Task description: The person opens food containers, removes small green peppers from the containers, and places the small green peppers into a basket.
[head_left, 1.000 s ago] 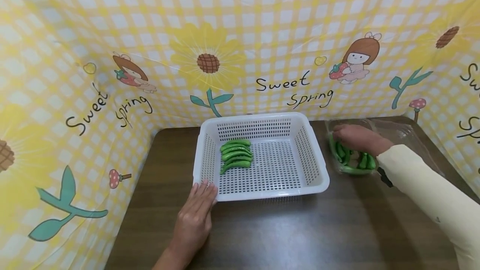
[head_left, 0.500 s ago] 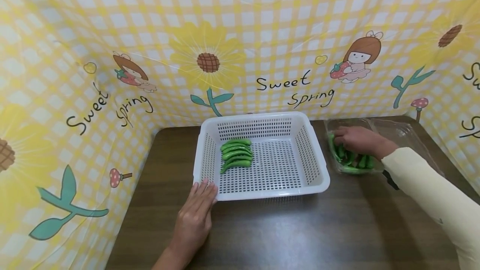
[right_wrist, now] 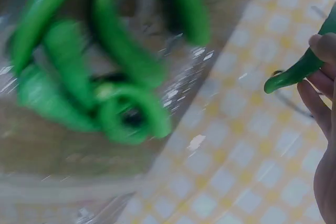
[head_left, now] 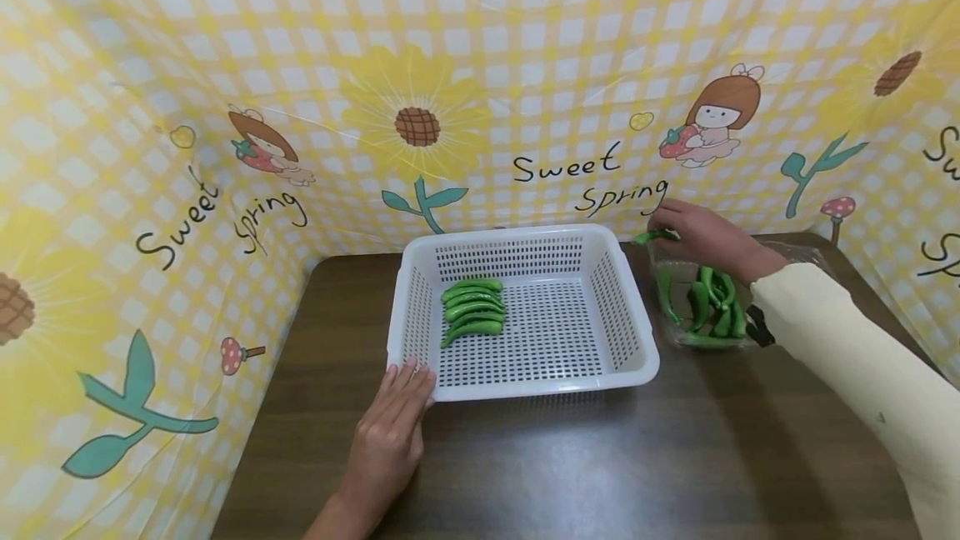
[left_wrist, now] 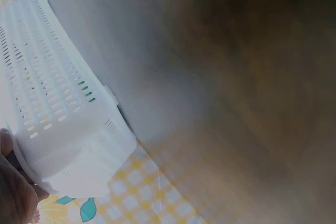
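Observation:
In the head view, my right hand [head_left: 708, 236] pinches a green chili pepper [head_left: 654, 236] between thumb and fingers, above the back of a clear plastic container [head_left: 705, 343]. The right wrist view shows the held pepper [right_wrist: 299, 72] with its lower end sticking out past the fingertips. Several curved green peppers [head_left: 720, 298] lie loosely in the container. My left hand [head_left: 388, 436] rests with extended fingers on the front left corner of a white perforated basket [head_left: 525, 390]. Inside the basket, several peppers [head_left: 474, 311] lie side by side in a stack-like row at the left.
The container's clear lid [head_left: 806, 255] lies open to the right, partly behind my right arm. Behind the brown table [head_left: 525, 473] and at its sides hangs a yellow checked cloth [head_left: 540, 107], close to the back edge.
My right hand has risen out of the container and moved back, now with a pepper in its fingers. More of the loose peppers show. The left hand and basket have stayed put.

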Demonstrator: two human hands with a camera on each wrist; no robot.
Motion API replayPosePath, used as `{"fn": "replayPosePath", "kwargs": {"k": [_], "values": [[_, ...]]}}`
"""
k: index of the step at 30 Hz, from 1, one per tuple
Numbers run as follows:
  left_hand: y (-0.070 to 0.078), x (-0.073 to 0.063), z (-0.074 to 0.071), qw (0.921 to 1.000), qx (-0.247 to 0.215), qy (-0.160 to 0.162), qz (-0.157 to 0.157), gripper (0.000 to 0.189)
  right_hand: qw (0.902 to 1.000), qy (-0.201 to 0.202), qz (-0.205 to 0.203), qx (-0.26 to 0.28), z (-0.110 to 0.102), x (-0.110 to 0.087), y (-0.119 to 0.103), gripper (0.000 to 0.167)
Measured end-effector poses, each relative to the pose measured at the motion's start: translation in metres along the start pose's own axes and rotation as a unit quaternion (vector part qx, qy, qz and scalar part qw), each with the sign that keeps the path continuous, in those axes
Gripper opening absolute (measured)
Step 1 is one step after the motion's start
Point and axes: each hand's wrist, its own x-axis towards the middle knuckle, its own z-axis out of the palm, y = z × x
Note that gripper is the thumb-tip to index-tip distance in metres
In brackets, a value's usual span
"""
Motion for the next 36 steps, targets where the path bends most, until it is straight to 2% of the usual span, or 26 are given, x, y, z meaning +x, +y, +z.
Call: {"fn": "replayPosePath", "kwargs": {"k": [5,8,13,17,21,28,36], "values": [[0.001,0.0,0.001,1.0,0.002,0.008,0.004,0.044,0.9994,0.004,0.024,0.024,-0.005,0.03,-0.025,0.017],[0.001,0.0,0.002,0.9999,0.001,0.013,0.005,0.043,0.9993,0.001,0.019,0.033,-0.004,0.048,-0.046,0.019],[0.001,-0.001,0.001,0.9999,0.0,0.014,0.004,0.043,0.9982,0.01,-0.05,0.031,0.006,0.077,-0.081,0.017],[0.001,-0.001,0.001,0.9999,0.0,0.015,0.004,0.043,0.9938,0.007,-0.106,0.031,0.015,0.096,-0.11,0.012],[0.001,0.0,0.001,0.9998,-0.004,0.019,0.007,0.041,0.991,-0.027,-0.124,0.043,0.021,0.112,-0.139,0.008],[0.002,0.0,0.002,0.9997,-0.004,0.022,0.011,0.04,0.9855,-0.109,-0.123,0.042,0.038,0.134,-0.178,0.006],[0.001,0.0,0.001,1.0,-0.003,0.009,0.001,0.044,0.9686,-0.194,-0.146,0.054,0.062,0.149,-0.219,0.011]]}}
